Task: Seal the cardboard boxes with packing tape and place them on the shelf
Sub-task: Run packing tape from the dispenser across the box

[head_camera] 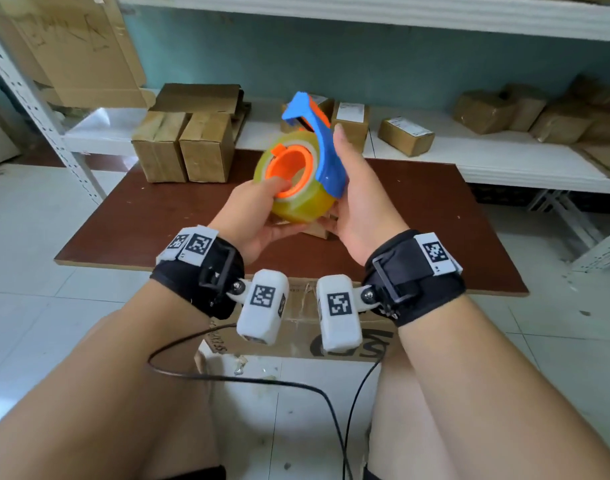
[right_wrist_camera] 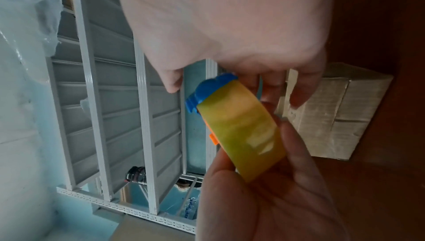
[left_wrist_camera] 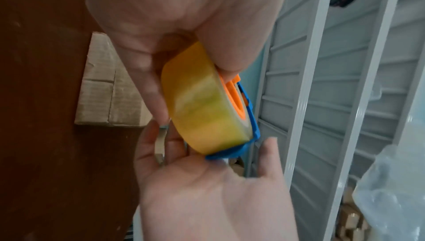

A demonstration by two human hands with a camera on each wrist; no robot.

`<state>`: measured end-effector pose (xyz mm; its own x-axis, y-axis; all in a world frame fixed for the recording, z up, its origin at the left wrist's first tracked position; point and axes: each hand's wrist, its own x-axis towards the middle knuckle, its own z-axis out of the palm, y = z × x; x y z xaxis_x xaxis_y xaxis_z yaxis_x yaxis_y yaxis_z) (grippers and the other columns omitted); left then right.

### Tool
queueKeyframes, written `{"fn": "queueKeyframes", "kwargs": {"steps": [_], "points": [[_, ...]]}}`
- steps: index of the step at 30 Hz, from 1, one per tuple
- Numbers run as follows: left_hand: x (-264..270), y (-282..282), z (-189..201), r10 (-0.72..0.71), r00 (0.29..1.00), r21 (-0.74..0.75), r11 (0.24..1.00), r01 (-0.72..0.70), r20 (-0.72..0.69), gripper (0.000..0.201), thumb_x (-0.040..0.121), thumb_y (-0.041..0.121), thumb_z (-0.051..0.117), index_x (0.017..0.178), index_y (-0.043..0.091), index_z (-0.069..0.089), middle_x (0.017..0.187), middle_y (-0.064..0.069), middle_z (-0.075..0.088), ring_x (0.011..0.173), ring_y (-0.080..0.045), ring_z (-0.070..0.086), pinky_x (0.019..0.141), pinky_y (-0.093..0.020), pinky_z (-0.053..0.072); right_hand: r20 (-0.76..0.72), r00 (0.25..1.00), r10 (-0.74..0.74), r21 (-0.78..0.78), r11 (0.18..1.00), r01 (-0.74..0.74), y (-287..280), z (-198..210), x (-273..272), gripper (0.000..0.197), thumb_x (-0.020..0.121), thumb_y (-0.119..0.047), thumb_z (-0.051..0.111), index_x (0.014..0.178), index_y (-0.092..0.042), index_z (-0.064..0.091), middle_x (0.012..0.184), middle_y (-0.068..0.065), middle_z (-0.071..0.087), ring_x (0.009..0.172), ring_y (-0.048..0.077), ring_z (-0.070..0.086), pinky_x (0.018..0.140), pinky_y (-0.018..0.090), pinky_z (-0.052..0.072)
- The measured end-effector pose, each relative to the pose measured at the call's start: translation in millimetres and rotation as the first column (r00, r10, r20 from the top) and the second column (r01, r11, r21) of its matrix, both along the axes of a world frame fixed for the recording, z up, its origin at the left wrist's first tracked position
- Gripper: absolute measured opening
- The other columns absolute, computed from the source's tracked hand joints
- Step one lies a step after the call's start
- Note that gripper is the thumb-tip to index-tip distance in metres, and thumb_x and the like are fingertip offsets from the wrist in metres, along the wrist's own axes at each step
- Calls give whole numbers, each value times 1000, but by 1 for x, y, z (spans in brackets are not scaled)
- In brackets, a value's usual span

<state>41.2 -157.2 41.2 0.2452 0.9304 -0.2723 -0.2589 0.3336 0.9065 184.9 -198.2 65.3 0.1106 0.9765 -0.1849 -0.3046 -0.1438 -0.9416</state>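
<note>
White shelving (head_camera: 487, 164) backs the brown table (head_camera: 418, 220). On its left, two boxes (head_camera: 184, 147) wait. My left hand (head_camera: 258, 216) grips the tape roll (head_camera: 296, 181), thumb in its core; my right hand (head_camera: 352, 202) clasps the blue dispenser (head_camera: 326, 147). I should find the free end before pulling.

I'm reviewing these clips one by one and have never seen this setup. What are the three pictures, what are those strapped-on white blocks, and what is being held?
No robot here: a person works with bare hands. The big picture comes from a head camera looking down; the white blocks on the black wrist straps are wrist cameras, giving the two close-ups. Both hands hold a tape dispenser, blue and orange, loaded with a yellowish tape roll. The left hand grips the roll, thumb in its orange core; the right hand holds the blue frame. Two cardboard boxes stand on the brown table. More parcels lie on the white shelf behind.
</note>
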Motion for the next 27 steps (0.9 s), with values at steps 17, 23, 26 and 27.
{"fn": "queueKeyframes", "kwargs": {"steps": [17,23,26,27], "points": [[-28,14,2,-59,984,141,986,83,-169,90,91,91,32,136,24,71,136,3,73,133,-18,63,122,-52,36,200,980,24,192,979,-63,5,-18,3,42,78,-36,93,110,-13,78,100,3,77,91,16,71,84,34,58],[-48,27,6,46,993,49,997,-51,110,56,105,53,49,128,5,66,127,-19,68,119,-39,66,107,-47,50,511,858,48,231,954,-191,6,-24,-3,48,78,-43,93,107,-8,77,102,12,79,91,30,75,77,50,61],[-59,25,7,42,976,-73,997,-27,214,37,99,39,55,122,10,60,117,-14,58,108,-33,62,110,-48,47,591,805,52,238,942,-236,7,-25,-2,44,79,-38,94,96,-3,74,89,17,72,72,19,64,63,35,50],[-62,25,7,44,976,-94,995,-24,213,35,98,37,57,121,11,61,115,-13,59,107,-33,64,111,-49,48,604,795,51,234,942,-239,7,-25,-1,42,80,-36,94,94,-2,74,86,17,71,70,16,62,63,31,47]]}}
